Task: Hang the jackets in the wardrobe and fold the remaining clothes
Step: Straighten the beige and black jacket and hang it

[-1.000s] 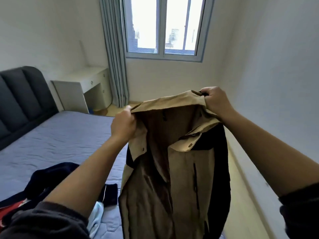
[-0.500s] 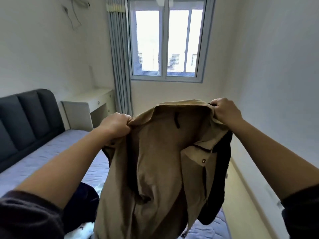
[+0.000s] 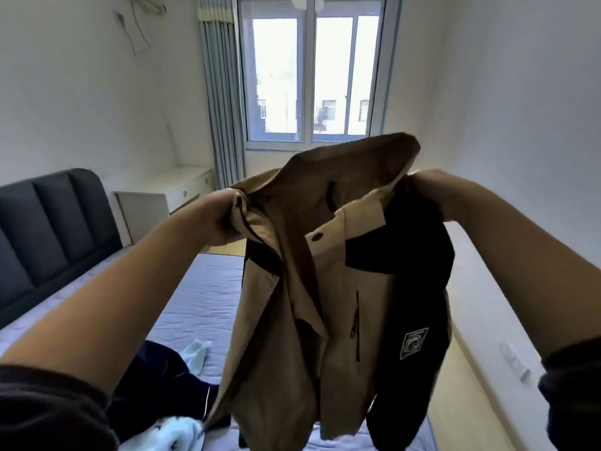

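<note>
In the head view, the left hand (image 3: 222, 220) and right hand (image 3: 426, 190) are holding the tan-and-black jacket (image 3: 325, 288) up over the bed (image 3: 208, 288), fingers pinching its shoulders. The hanging step is likely under way; the next move is calling for a hanger, none showing here.

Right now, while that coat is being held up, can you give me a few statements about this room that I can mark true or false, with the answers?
1. The left hand and the right hand both grip the tan and black jacket near its collar. True.
2. The jacket lies flat on the bed. False: it hangs in the air above the bed.
3. A dark navy garment lies on the bed below the left arm. True.
4. The curtain covers the window. False: it is gathered at the window's left side.
</note>
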A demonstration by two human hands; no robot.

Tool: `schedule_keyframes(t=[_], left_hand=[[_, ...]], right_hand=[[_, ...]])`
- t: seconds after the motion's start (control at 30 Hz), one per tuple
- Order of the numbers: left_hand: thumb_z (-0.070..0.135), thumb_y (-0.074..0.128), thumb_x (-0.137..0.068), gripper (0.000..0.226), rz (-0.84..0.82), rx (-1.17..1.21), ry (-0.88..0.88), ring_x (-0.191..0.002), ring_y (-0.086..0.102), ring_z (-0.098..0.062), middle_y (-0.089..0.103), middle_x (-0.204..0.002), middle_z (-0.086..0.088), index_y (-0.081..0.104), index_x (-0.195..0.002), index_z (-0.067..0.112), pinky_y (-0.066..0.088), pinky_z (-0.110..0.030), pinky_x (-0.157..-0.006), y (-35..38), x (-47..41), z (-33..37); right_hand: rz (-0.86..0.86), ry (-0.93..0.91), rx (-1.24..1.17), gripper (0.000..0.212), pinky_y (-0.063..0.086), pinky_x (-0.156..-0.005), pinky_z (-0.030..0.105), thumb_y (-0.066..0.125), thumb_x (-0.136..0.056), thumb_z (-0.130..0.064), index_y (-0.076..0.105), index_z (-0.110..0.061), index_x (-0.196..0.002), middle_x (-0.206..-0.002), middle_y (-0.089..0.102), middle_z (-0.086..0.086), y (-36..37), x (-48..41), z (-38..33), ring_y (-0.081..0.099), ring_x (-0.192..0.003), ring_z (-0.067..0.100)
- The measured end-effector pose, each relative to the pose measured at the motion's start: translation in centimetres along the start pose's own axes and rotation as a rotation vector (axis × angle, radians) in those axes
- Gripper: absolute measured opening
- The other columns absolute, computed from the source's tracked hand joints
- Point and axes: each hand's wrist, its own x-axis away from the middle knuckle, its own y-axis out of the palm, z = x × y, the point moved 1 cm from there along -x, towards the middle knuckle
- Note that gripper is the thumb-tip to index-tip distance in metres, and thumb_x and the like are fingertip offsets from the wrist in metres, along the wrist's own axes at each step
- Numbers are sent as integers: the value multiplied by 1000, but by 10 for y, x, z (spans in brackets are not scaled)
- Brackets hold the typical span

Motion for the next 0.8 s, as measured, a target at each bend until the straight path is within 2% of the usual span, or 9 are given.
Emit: schedule_keyframes(t=[0.1, 0.2, 0.37, 0.43, 0.5, 0.57, 0.63, 0.7, 0.8], left_hand=[[15, 44, -95, 23, -81, 216, 98, -56, 66, -15, 65, -66, -5, 61, -80, 10, 54, -23, -53, 16, -4, 16], [29, 53, -92, 19, -48, 342, 131, -77, 70, -19, 72, -84, -8, 64, -95, 13, 59, -33, -64, 29, -23, 26], [40, 51, -89, 26, 66, 281, 57, -102, 59, -26, 58, -112, -7, 53, -103, 18, 48, -46, -91, 51, -92, -2], [41, 42, -91, 33, 39, 215, -50, -113, 54, -26, 54, -128, -8, 52, -110, 16, 38, -49, -100, 58, -126, -31], [40, 35, -93, 32, 22, 134, -146, -111, 53, -25, 52, -134, -12, 55, -99, 16, 36, -44, -95, 61, -158, -65], [41, 33, -93, 31, -22, 49, -233, -115, 50, -32, 48, -135, -23, 55, -86, 20, 32, -40, -93, 58, -187, -100], [44, 31, -95, 35, -91, -60, -312, -130, 40, -28, 44, -142, -17, 57, -106, 24, 27, -42, -101, 51, -213, -139], [46, 33, -98, 49, -103, -160, -390, -140, 28, -23, 29, -153, -3, 36, -141, 25, 22, -47, -110, 40, -228, -185], [40, 39, -100, 58, -27, -229, -520, -137, 34, -28, 27, -153, -10, 19, -149, 18, 34, -47, -103, 19, -229, -270]], right_hand=[[-51, 22, -136, 21, 47, -57, 31, 42, -87, -4, 54, -9, -70, -49, 59, 6, -10, -11, -18, 60, -54, 20], [-93, 20, -163, 20, 49, -68, 33, 48, -89, -13, 60, -11, -72, -61, 64, 6, -14, -33, -23, 61, -66, 21], [79, 40, 211, 26, 40, -55, 23, 55, -90, -29, 62, -10, -74, -70, 58, 5, 15, -108, 27, 52, -59, 16], [135, 91, 320, 22, 46, -66, 28, 54, -88, -22, 69, -7, -85, -85, 65, 12, 35, -147, 70, 60, -74, 24], [179, 178, 388, 24, 48, -85, 32, 51, -87, -16, 72, -11, -99, -108, 68, 12, 58, -179, 114, 63, -100, 30], [234, 256, 397, 33, 44, -98, 33, 47, -87, -13, 69, -21, -111, -122, 64, 9, 79, -205, 153, 58, -113, 29], [235, 289, 396, 37, 37, -107, 40, 44, -89, -15, 66, -26, -117, -129, 60, 7, 103, -223, 190, 53, -119, 30], [146, 298, 425, 37, 32, -110, 44, 45, -92, -19, 60, -23, -126, -135, 55, 8, 129, -228, 231, 47, -126, 31], [-20, 315, 505, 40, 37, -107, 42, 48, -93, -23, 54, -20, -132, -137, 54, 7, 171, -208, 301, 47, -127, 29]])
